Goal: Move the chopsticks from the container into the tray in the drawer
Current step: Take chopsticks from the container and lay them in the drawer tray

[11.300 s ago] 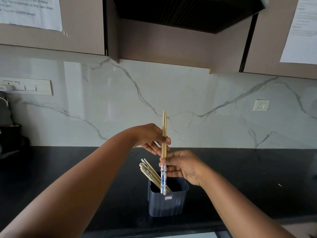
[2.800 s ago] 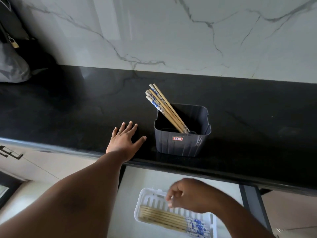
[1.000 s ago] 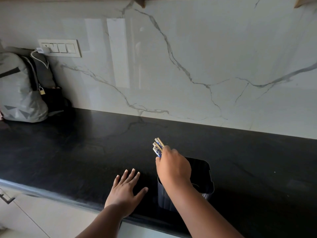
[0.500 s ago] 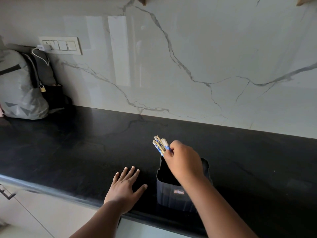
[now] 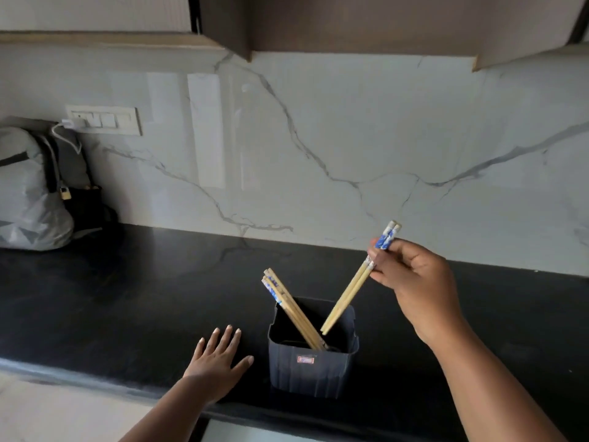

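Note:
A dark grey container [image 5: 312,373] stands near the front edge of the black counter. Several wooden chopsticks with blue-patterned tops [image 5: 288,306] lean to the left inside it. My right hand [image 5: 411,280] pinches a pair of chopsticks [image 5: 350,291] near their patterned tops, up and to the right of the container. The pair slants down to the left, and its tips hang just over the container's mouth. My left hand [image 5: 220,365] lies flat on the counter to the left of the container, fingers spread, holding nothing. The drawer and tray are out of view.
A grey and black backpack [image 5: 35,193] leans against the marble wall at the far left, below a switch panel [image 5: 105,120] with a charger plugged in. Upper cabinets [image 5: 366,23] hang overhead. The black counter [image 5: 143,291] runs the full width.
My right hand has pulled a pair of chopsticks up and to the right, out of the bunch in the container. The left hand stays flat on the counter. The view has tilted up.

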### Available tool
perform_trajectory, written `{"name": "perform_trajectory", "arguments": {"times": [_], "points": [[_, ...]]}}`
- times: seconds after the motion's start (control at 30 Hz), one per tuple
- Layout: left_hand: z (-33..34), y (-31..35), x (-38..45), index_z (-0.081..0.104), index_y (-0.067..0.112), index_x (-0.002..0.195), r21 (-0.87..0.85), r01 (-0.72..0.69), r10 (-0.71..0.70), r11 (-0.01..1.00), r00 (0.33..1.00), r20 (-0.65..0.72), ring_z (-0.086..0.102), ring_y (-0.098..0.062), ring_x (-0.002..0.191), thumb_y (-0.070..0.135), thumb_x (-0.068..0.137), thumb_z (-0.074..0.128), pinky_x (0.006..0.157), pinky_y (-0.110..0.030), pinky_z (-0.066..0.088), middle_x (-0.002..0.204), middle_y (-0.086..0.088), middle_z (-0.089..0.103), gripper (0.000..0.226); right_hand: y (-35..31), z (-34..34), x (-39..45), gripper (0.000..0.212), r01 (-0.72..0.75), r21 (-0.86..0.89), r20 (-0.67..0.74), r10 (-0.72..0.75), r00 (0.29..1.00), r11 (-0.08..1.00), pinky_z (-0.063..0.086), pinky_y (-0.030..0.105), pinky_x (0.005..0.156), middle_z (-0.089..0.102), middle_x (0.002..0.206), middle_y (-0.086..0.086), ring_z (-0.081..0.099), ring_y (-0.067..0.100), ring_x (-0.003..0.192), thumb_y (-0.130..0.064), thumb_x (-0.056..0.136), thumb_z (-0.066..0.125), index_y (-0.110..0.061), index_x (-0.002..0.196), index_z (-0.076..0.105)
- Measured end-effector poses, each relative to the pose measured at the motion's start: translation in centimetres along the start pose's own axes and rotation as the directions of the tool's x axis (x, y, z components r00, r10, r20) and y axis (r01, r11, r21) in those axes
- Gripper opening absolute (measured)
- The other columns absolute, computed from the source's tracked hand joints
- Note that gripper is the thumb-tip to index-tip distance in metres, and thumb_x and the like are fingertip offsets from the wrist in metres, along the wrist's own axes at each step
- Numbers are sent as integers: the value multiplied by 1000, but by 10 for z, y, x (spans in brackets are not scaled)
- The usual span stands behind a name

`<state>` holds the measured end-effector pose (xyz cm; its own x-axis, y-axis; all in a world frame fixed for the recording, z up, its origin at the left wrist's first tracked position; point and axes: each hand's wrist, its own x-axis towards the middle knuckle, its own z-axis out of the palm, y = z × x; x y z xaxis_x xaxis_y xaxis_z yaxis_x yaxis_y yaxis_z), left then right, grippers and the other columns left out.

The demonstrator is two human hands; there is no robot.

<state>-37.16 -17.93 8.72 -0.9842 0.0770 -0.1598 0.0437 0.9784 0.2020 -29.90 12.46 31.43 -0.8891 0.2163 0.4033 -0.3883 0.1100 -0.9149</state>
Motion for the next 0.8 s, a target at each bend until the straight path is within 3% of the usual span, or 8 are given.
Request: {"name": "perform_trajectory", "arguments": {"times": [0.07,0.17,0.27,0.37,0.5,0.6,0.67,0.8], "points": [[-22,5,-1,2,20,155,-62,-4,4,998,1000,-13,-6,-20,151,63,94,38,120,-40,-3,165,-1,-3,83,-21,-11,1,14,-56,169,-37,63,997,984,60,26,70,77,80,3,74,15,81,-7,88,68,-18,90,76],[-71,19,-22,16,21,155,-129,-207,144,970,912,-383,5,-20,151,57,93,47,121,-37,6,162,1,5,78,-39,-20,1,8,-201,392,-18,226,974,898,60,29,64,75,76,8,74,19,75,-5,86,69,-8,90,74],[-125,52,-59,33,17,150,57,-522,435,851,640,-633,24,-21,145,66,94,33,118,-40,24,156,1,25,74,-41,-18,-4,4,-359,557,84,380,921,749,60,29,59,73,73,9,74,18,70,-6,83,70,-3,85,69],[-154,86,-94,48,13,142,276,-751,690,600,311,-654,42,-25,138,33,92,65,106,-47,45,150,-7,44,57,-32,-10,-17,4,-468,641,157,493,856,608,59,27,54,73,70,9,73,16,64,-2,83,69,-1,85,67],[-181,123,-124,59,14,129,263,-875,712,407,123,-691,48,-24,134,29,95,59,110,-36,40,141,-10,54,37,-23,5,-37,4,-582,650,254,583,772,488,59,27,47,71,65,13,71,17,54,2,81,67,4,81,65],[-193,139,-135,70,20,107,29,-951,644,307,185,-742,55,-15,127,20,93,61,105,-32,45,129,0,65,17,-20,17,-48,18,-630,667,326,605,727,397,59,27,45,69,68,18,70,21,52,3,64,75,8,78,65],[-199,147,-140,71,27,101,-238,-927,592,290,369,-716,64,-9,114,27,93,60,96,-26,50,118,9,71,14,-21,23,-53,29,-712,566,376,638,672,416,61,30,50,68,73,17,71,22,55,-4,59,84,7,80,68],[-227,152,-124,72,31,94,-585,-714,507,384,693,-512,71,-11,92,31,93,63,87,-33,57,93,6,75,9,-25,28,-54,75,-729,-227,112,761,639,645,57,28,49,70,79,7,71,22,61,-66,80,61,2,113,63]]}}
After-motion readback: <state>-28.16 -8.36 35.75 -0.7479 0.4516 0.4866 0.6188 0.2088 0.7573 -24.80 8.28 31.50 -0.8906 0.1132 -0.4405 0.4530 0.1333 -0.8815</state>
